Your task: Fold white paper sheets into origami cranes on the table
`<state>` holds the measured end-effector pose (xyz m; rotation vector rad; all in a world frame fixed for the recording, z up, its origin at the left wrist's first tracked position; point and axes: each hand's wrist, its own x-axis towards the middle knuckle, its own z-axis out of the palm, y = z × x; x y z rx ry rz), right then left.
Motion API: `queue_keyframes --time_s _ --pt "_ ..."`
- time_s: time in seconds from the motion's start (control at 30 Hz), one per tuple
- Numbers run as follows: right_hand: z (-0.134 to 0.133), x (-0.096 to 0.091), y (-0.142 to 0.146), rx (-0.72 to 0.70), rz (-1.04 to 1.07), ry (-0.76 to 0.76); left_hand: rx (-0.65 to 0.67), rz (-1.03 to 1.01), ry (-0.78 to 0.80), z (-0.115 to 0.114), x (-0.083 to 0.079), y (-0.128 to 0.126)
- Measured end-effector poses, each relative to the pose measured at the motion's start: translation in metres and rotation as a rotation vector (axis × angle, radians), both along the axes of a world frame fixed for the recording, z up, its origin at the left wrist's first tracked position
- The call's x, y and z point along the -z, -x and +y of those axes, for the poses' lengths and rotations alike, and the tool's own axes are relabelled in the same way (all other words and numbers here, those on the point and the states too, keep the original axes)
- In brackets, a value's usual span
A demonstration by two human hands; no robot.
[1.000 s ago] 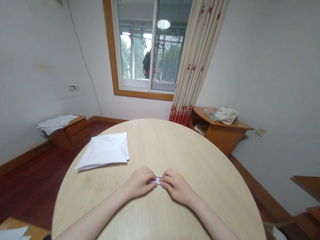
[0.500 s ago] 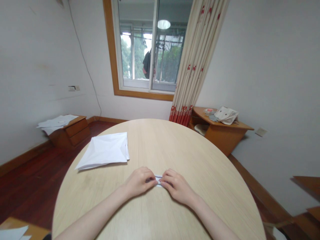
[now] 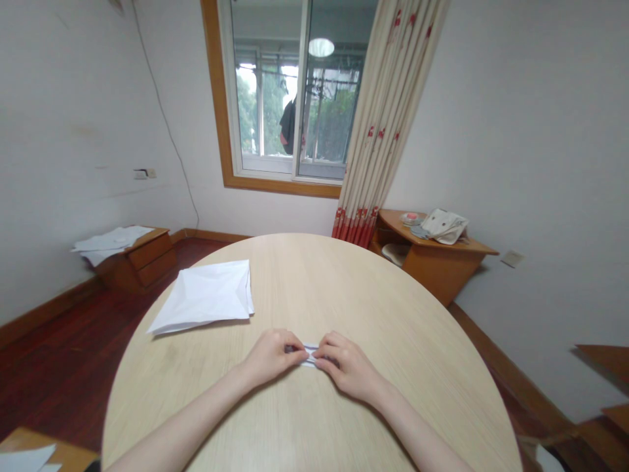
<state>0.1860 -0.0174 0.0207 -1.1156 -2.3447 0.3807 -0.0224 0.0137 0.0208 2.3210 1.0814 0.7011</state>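
A small folded piece of white paper (image 3: 310,350) lies on the round wooden table (image 3: 314,419), mostly covered by my fingers. From its left side my left hand (image 3: 275,354) pinches it between thumb and fingertips. My right hand (image 3: 346,364) grips it from the right in the same way, and the two thumbs nearly meet at the middle. Only a narrow strip with folded edges shows between the hands. Beyond my left hand, a larger stack of folded white paper (image 3: 206,293) rests near the table's left edge.
A low wooden cabinet (image 3: 151,257) with papers on top stands at the left wall. At the right, a corner desk (image 3: 442,262) carries a cloth bag (image 3: 445,226). A long curtain (image 3: 378,144) hangs beside the window. More white paper (image 3: 24,459) lies at the lower left.
My left fingers have shifted slightly on the small folded paper. My right hand and the paper stack stay almost as they were.
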Motion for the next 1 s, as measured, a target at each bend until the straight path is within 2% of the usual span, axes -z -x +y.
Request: queue_keyframes --time_s 0.17,0.23,0.4,0.63,0.83,1.0 --pt "0.000 0.000 0.000 0.007 0.003 -0.001 0.135 0.103 -0.258 0.005 0.010 0.005" --pt "0.000 0.000 0.000 0.005 -0.004 -0.003 0.171 0.123 -0.315 0.006 0.012 0.007" --pt "0.000 0.001 0.000 -0.001 -0.023 -0.009 0.203 0.099 -0.290 0.004 0.007 0.008" --pt "-0.001 0.001 0.000 -0.010 0.025 -0.070 0.120 -0.015 -0.252 -0.004 -0.007 0.001" --pt "-0.001 0.000 0.000 -0.022 0.054 -0.137 0.140 0.033 -0.212 -0.004 -0.001 0.001" --pt "-0.001 0.000 0.000 -0.048 0.059 -0.082 0.137 0.017 -0.179 -0.003 0.001 0.001"
